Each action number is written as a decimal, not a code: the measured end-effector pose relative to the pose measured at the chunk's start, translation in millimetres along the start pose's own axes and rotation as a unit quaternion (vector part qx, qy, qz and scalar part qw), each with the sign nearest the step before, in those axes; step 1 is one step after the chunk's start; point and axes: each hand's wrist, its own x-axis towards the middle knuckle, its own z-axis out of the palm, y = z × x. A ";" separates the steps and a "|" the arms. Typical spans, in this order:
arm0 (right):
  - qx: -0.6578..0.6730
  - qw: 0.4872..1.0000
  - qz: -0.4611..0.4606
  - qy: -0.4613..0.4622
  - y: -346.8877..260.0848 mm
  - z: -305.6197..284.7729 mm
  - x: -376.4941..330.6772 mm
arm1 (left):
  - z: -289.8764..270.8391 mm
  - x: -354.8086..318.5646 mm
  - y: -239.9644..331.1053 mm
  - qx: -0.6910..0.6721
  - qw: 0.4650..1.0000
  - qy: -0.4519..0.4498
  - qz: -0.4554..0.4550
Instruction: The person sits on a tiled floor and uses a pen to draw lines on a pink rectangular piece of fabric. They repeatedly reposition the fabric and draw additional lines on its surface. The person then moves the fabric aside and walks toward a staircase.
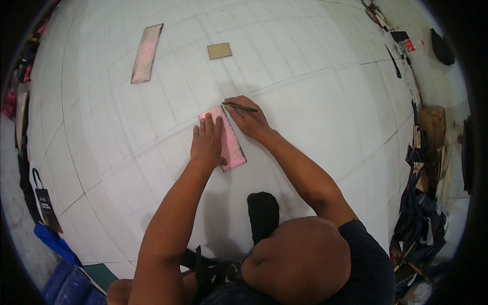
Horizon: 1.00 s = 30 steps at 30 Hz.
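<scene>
My left hand (206, 140) lies with spread fingers on a pink rectangular template (233, 150), pressing it against the white, faintly lined surface (315, 127). Dark smudges run along the template's edges. To its right, my right hand (249, 119) is closed around a dark pencil (241, 107). The pencil's tip points left, close to the template's upper right corner; whether it touches the surface I cannot tell. Farther off lie a long, pale pink strip (147, 53) with dark edges and a small tan rectangle (219, 51), both apart from my hands.
My dark-socked foot (263, 211) rests on the surface below the template. Along the right side are heaped dark cloths (419, 218) and a brown cardboard piece (432, 122). At the left edge lie a black bag (47, 206) and a blue cloth (56, 244).
</scene>
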 end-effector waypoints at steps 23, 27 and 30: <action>-0.130 0.969 -0.151 -0.148 -33.4 -45.4 -116.1 | -15.3 2.4 9.6 0.059 0.994 -0.075 -0.044; -0.129 0.973 -0.098 -0.167 -43.4 -52.8 -139.4 | -7.6 2.9 6.5 0.042 0.997 -0.050 -0.038; -0.082 0.986 -0.036 -0.141 -46.4 -54.6 -144.5 | -8.0 2.1 7.7 0.037 0.998 -0.048 -0.035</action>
